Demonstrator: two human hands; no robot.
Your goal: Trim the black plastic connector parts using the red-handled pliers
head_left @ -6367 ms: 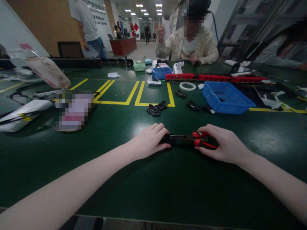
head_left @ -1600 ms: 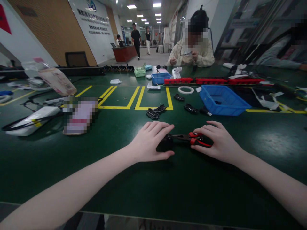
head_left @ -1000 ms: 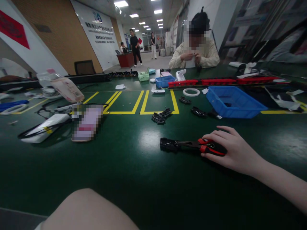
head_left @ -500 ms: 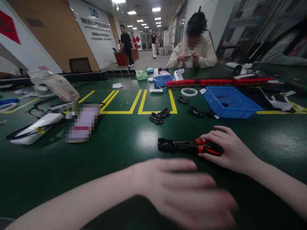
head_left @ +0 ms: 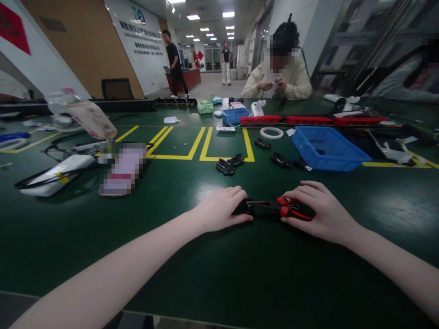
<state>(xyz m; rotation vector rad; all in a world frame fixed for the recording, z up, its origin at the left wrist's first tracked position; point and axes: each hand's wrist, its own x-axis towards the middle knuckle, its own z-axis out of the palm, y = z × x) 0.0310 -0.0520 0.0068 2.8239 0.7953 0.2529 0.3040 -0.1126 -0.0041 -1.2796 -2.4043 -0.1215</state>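
My right hand [head_left: 322, 210] is wrapped round the red and black handles of a pair of long-nose pliers [head_left: 274, 205]. The pliers lie low over the green table, jaws pointing left. At their tips is a small black plastic part [head_left: 244, 207]. My left hand [head_left: 224, 208] closes over that part from the left, thumb on the near side and fingers on the far side, so most of it is hidden. Farther up the table, several similar black parts lie loose, among them a pair [head_left: 226, 165] and a single one [head_left: 280, 160].
A blue bin [head_left: 329, 155] stands at the right, with a white tape ring [head_left: 271, 133] beside it. Red strips [head_left: 308, 120] run across behind. A phone [head_left: 123, 171], a white device with a cable [head_left: 58, 176] and a tilted bottle [head_left: 91, 116] are at the left. A co-worker [head_left: 279, 73] sits opposite.
My left hand has moved from the near side of the table, where it was blurred and spread, up and left onto the black part. My right hand stays on the pliers.
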